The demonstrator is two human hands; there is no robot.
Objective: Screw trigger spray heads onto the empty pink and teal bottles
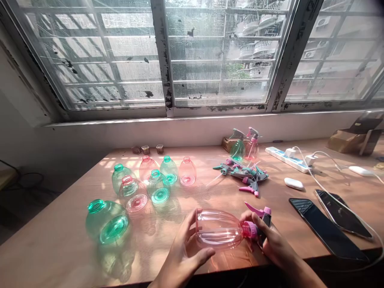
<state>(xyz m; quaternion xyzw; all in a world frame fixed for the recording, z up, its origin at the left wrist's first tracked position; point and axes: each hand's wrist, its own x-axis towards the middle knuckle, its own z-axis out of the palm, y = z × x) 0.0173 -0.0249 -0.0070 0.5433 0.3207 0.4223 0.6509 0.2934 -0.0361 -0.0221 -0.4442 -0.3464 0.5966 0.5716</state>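
A clear pink spray bottle (220, 229) lies sideways in the air between my hands, over the table's front edge. My left hand (187, 248) is wrapped round the base end of it. At the neck, my right hand (267, 234) grips the pink and grey spray head (265, 218), which sits on the bottle's mouth; how tightly it is screwed on I cannot tell. Beyond my hands lies a pile of loose pink, green and grey spray heads (244, 173). Open-necked green bottles (108, 222) and pink bottles (187, 172) stand upright to the left.
Two spray bottles with heads (238, 148) stand at the back by a brown box (228, 143). On the right are a power strip (288, 159) with cables, a white case (294, 183), and two phones (328, 228). Small brown cubes (145, 149) sit near the window wall.
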